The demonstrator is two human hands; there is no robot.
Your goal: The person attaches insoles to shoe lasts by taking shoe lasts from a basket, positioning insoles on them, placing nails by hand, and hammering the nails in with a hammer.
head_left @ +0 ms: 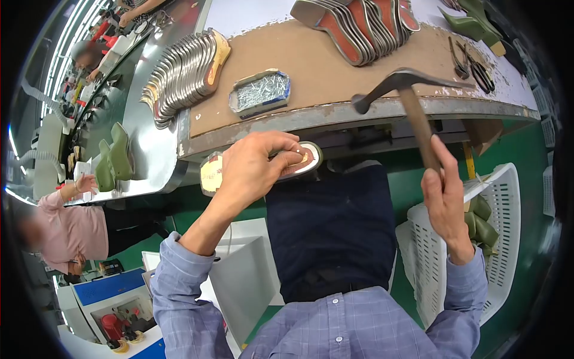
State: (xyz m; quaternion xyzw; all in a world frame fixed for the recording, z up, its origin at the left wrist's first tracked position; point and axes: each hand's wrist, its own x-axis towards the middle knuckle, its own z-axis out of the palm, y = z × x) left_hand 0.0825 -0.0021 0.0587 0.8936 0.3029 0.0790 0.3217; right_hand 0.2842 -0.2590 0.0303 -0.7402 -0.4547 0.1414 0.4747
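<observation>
One hammer (414, 107) | right grip (443, 194) clamped on it | left grip (257, 158) pinched together at sole (311, 160)

The left hand (254, 164) grips a shoe form (312, 157) and the right hand (443, 197) holds up a hammer (412, 107), near a desk (311, 66) bearing soles (185, 75) and boxed nails (263, 88).

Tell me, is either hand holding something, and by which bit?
The right hand holds the hammer by the lower part of its handle. The left hand is on the shoe form; I can't tell whether it pinches anything.
</observation>
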